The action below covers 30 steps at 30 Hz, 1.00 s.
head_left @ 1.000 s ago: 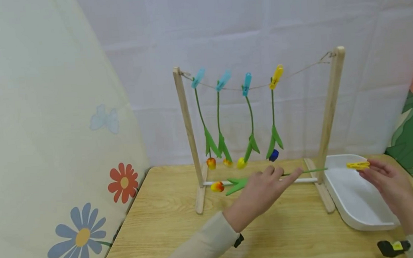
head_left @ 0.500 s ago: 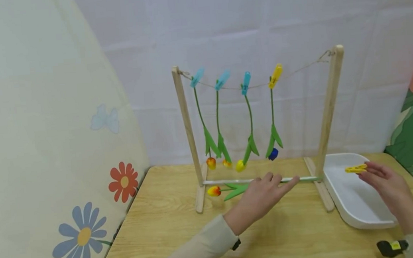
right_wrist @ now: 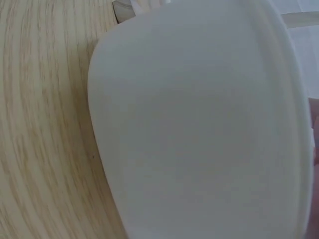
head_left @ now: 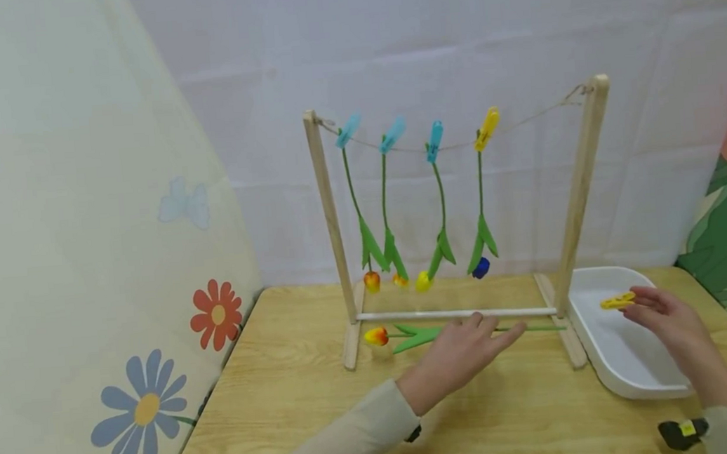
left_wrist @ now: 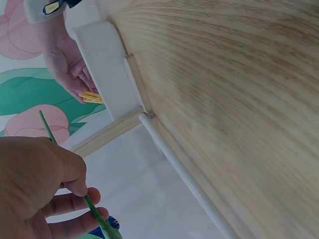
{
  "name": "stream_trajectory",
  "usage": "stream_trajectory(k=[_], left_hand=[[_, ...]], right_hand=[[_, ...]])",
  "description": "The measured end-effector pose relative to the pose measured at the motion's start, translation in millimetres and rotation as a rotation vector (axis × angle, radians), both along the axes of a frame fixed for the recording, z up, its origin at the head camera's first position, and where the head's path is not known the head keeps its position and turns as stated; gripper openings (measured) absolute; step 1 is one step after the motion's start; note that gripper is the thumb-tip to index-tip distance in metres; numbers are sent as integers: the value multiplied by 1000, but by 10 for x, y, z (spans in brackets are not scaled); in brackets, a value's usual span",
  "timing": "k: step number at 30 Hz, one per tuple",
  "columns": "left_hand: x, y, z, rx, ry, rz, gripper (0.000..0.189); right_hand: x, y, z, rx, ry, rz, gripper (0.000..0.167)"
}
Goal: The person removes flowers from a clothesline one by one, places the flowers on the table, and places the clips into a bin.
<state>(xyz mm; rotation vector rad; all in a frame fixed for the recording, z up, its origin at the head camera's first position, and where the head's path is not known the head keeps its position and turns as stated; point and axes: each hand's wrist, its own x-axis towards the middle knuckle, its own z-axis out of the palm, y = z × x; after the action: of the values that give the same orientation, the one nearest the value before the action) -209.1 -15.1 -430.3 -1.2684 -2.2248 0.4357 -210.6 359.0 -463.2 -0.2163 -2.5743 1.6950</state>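
Note:
My left hand (head_left: 455, 358) pinches the green stem of an artificial tulip (head_left: 417, 337) with a red-and-yellow bloom. The tulip lies sideways, low before the rack's white bar, bloom to the left. In the left wrist view the stem (left_wrist: 94, 213) runs between thumb and fingers. My right hand (head_left: 677, 328) holds a yellow clothespin (head_left: 618, 300) by its fingertips over the white tray (head_left: 591, 359). Only a sliver of that hand (right_wrist: 315, 164) shows in the right wrist view, behind the tray's wall. Several tulips hang bloom-down from the string, including a blue one (head_left: 481, 268).
A wooden rack with a left post (head_left: 331, 222) and right post (head_left: 583, 197) stands on the wood-grain table (head_left: 275, 409). Three blue clothespins, one being the middle one (head_left: 435, 142), and a yellow one (head_left: 487, 129) grip its string. A white cloth (head_left: 388, 35) hangs behind.
My left hand has brought the tulip down from across the white bar to in front of it. The right hand has shifted slightly left with the yellow clothespin.

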Motion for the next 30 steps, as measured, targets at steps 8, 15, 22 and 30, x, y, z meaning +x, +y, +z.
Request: stream_trajectory(k=[8,15,22,30], left_hand=[[-15,-33,-78,-25,4,8,77],[-23,-48,-138,-66,-5,31,78],[-48,-22,-189,-112,-38,79,79],[-120,-18,-264,-140,-65,108,78]], right_hand=[[-45,24,7,62,-93,53,74],[-67,24,-46,1,-76,94,67],[-78,32,-73,-30,-52,117,61],[-80,35,-120,-80,-31,99,61]])
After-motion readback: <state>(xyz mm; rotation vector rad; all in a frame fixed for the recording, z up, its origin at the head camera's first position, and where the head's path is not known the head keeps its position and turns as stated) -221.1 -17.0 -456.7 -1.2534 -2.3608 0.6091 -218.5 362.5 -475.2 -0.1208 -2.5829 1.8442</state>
